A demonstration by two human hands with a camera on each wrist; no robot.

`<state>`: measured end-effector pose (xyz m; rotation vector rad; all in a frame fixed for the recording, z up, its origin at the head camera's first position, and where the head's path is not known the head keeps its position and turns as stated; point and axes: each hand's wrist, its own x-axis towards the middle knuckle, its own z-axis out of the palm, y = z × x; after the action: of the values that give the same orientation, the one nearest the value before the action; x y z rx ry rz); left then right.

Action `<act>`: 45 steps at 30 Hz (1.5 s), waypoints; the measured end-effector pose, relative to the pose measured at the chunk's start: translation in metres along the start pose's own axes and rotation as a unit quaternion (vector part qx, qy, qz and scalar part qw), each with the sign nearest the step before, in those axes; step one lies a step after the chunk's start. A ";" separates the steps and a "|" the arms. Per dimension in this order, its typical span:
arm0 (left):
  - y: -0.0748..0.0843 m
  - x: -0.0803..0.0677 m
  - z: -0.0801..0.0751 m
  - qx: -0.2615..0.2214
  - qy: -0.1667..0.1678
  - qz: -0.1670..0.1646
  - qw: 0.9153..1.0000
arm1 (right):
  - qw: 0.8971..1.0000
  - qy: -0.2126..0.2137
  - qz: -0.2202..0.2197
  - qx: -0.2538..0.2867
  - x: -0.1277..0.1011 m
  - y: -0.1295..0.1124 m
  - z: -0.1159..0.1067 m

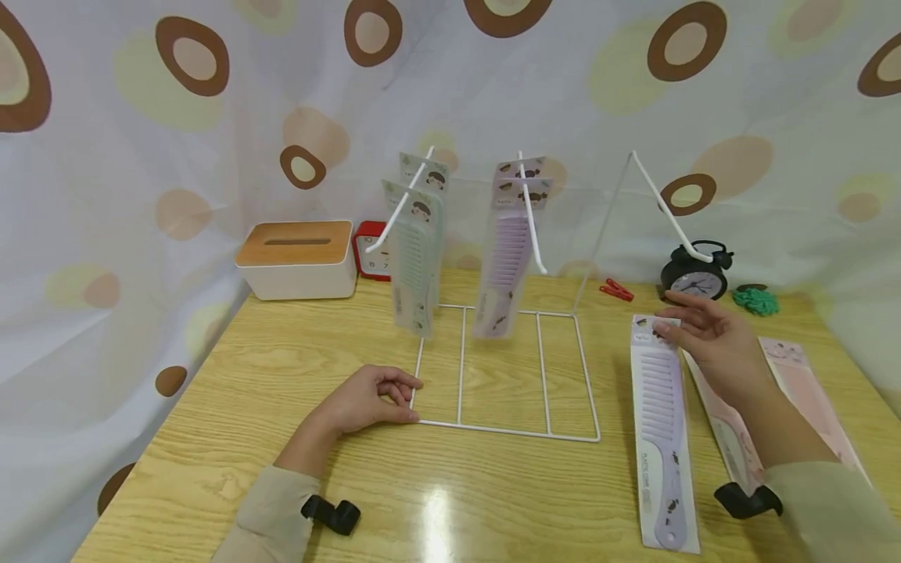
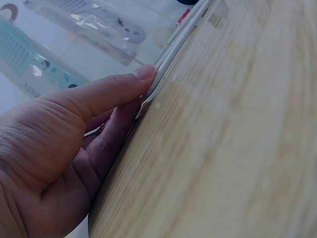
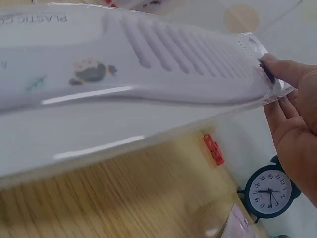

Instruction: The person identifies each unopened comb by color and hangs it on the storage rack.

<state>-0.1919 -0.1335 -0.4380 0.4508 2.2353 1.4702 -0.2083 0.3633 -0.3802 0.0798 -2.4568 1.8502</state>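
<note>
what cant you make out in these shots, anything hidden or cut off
- Red clock: head view, mostly hidden behind the hanging green combs; dial barely shows.
- Pink comb packs: head view, the right hand and forearm cover their middles.
- Purple comb pack: right wrist view, the handle end is cut off at the left edge.
- Left hand on the wire rack: left wrist view, the fingers under the thumb are hidden.

Pink comb packet (image 1: 809, 391) half hidden under right forearm; red clock (image 1: 369, 249) behind hanging comb.

left hand (image 1: 366, 400) rests curled; right hand (image 1: 711, 336) reaches, fingers (image 1: 676, 328) pinching.
</note>
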 end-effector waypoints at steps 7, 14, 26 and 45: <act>-0.003 0.000 0.001 -0.002 -0.001 -0.002 1.000 | 0.973 -0.034 0.018 0.229 -0.021 -0.022 0.009; -0.002 0.000 0.002 0.003 0.000 -0.001 1.000 | 0.936 -0.089 -0.123 0.316 -0.045 -0.054 0.037; 0.001 0.001 0.000 0.004 0.004 0.000 1.000 | 0.866 -0.174 -0.287 0.370 -0.046 -0.107 0.087; -0.001 0.000 0.000 0.002 0.000 0.004 1.000 | 0.912 -0.105 -0.237 0.318 -0.028 -0.175 0.139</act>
<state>-0.1924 -0.1340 -0.4388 0.4615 2.2387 1.4691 -0.1690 0.1814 -0.2529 0.8561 -1.5970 2.3677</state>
